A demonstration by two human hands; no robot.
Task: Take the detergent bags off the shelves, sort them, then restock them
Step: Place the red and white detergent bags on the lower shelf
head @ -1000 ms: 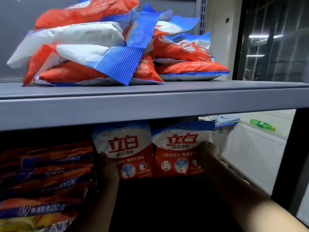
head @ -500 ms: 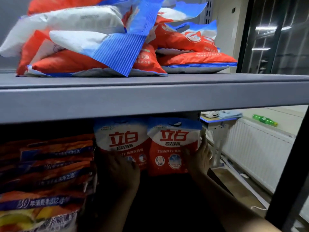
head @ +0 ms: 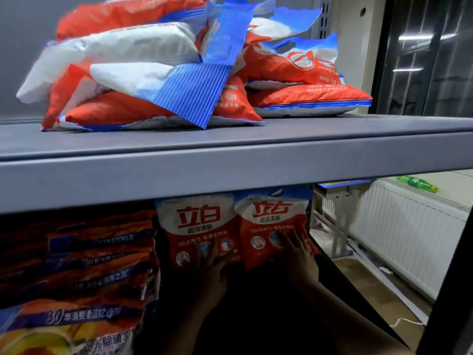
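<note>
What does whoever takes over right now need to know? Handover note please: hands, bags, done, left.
Left hand: fingers spread flat on the front of the left upright bag, lower shelf.
Right hand: fingers flat on the right upright bag beside it.
Both bags stand side by side, faces forward, under the grey shelf.
Orange stacked bags lie to their left on the same level.
Top shelf: loose heap of red, white and blue bags, unsorted.
Done: two bags faced. Left: likely tidy the top heap and restock it.
</note>
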